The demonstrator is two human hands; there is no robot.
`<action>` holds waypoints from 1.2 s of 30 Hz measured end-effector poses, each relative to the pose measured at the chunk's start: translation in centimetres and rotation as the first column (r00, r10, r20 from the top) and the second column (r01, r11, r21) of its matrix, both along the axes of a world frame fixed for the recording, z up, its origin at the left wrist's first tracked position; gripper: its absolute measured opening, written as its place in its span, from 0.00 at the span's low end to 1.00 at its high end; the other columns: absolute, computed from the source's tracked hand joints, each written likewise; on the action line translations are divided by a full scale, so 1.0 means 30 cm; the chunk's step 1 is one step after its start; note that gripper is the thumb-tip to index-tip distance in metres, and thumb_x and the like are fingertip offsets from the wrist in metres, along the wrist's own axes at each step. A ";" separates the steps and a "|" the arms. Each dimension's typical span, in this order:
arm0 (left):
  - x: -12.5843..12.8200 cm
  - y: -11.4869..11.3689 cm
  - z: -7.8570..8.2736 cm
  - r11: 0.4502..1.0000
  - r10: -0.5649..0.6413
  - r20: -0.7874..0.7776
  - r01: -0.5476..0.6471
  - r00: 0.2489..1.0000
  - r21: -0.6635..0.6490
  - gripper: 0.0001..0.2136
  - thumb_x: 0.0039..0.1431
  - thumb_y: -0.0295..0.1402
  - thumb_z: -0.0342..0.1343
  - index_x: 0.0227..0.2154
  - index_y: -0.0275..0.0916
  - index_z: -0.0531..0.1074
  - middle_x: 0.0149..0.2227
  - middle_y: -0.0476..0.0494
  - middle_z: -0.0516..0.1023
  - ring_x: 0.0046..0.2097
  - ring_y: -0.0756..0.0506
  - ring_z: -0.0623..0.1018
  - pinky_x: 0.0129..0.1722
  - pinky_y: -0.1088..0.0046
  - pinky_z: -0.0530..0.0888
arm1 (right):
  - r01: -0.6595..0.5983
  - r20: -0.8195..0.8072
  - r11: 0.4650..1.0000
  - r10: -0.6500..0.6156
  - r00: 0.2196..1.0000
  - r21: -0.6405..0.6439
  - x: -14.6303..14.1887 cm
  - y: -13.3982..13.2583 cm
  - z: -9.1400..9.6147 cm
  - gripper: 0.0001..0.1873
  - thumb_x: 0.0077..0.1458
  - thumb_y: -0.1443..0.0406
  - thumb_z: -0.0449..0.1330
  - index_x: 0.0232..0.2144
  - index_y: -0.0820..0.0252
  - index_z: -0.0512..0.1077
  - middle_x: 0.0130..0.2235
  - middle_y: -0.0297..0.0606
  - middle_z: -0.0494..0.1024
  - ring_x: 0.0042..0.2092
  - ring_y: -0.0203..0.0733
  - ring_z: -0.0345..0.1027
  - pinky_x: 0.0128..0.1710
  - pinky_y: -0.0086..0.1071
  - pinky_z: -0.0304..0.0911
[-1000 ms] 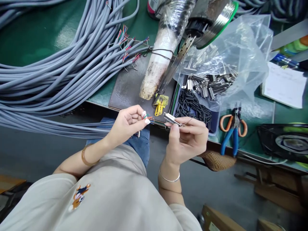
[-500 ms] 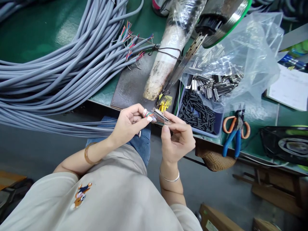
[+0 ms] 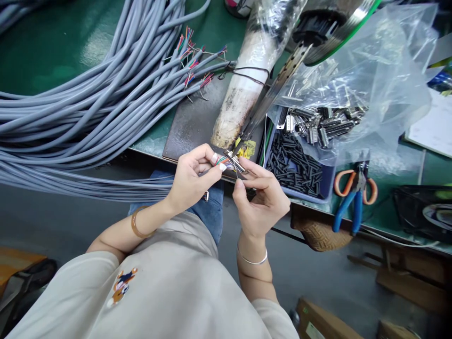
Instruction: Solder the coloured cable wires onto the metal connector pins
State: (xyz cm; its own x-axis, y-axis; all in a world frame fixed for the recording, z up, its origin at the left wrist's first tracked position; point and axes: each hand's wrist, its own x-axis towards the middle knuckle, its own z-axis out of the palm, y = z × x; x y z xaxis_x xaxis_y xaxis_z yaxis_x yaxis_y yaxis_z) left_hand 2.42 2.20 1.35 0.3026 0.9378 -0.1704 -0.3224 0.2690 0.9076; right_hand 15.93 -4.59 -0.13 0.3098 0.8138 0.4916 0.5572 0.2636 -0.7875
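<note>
Between the fingertips of my left hand [image 3: 194,176] are the coloured wires [image 3: 223,161] of a grey cable. A metal multi-pin connector [image 3: 237,163] meets these wires at the table's front edge. My right hand [image 3: 263,200] pinches a thin wire [image 3: 237,173] between thumb and finger, while its other fingertips touch the connector's right end. Just above the connector is the dark tip of a soldering iron with a perforated metal barrel [image 3: 282,77]. A second connector [image 3: 206,196] shows below my left hand, over the lap.
Grey cables [image 3: 106,94] with stripped ends cover the left side. A plastic-wrapped post [image 3: 240,89] slants beside the iron. To the right stand a blue bin [image 3: 326,195] of black sleeves, a clear bag [image 3: 395,94] over connectors, and pliers and cutters [image 3: 348,207].
The connector has come up against the wires under the iron's tip. My right thumb has shifted slightly left, and a thin wire now shows at its tip. The view has shifted slightly.
</note>
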 end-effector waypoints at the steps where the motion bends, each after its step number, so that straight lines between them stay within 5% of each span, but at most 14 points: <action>1: 0.001 0.002 0.001 1.000 -0.001 -0.002 0.001 1.000 0.000 0.12 0.51 0.32 0.69 0.26 0.38 0.69 0.30 0.50 0.78 0.25 0.56 0.70 0.24 0.81 0.66 | -0.001 -0.002 1.000 0.001 1.000 0.000 0.002 0.002 0.001 0.05 0.59 0.68 0.65 0.32 0.53 0.73 0.50 0.40 0.85 0.52 0.49 0.82 0.50 0.48 0.82; 24: 0.008 0.005 0.019 0.998 0.030 -0.031 -0.028 0.999 0.051 0.12 0.55 0.31 0.68 0.26 0.38 0.69 0.26 0.53 0.71 0.26 0.56 0.67 0.26 0.80 0.66 | -0.002 0.051 1.000 0.001 0.999 0.028 0.017 0.038 0.037 0.06 0.57 0.70 0.67 0.32 0.52 0.77 0.47 0.36 0.86 0.48 0.48 0.83 0.47 0.47 0.83; 36: 0.003 0.015 -0.023 0.987 -0.017 0.014 0.014 1.000 0.159 0.13 0.52 0.32 0.70 0.26 0.38 0.69 0.28 0.53 0.76 0.21 0.59 0.64 0.22 0.83 0.68 | -0.058 -0.020 0.997 0.059 0.998 0.050 0.024 0.021 0.010 0.08 0.57 0.73 0.66 0.33 0.55 0.76 0.49 0.38 0.86 0.49 0.44 0.82 0.49 0.41 0.81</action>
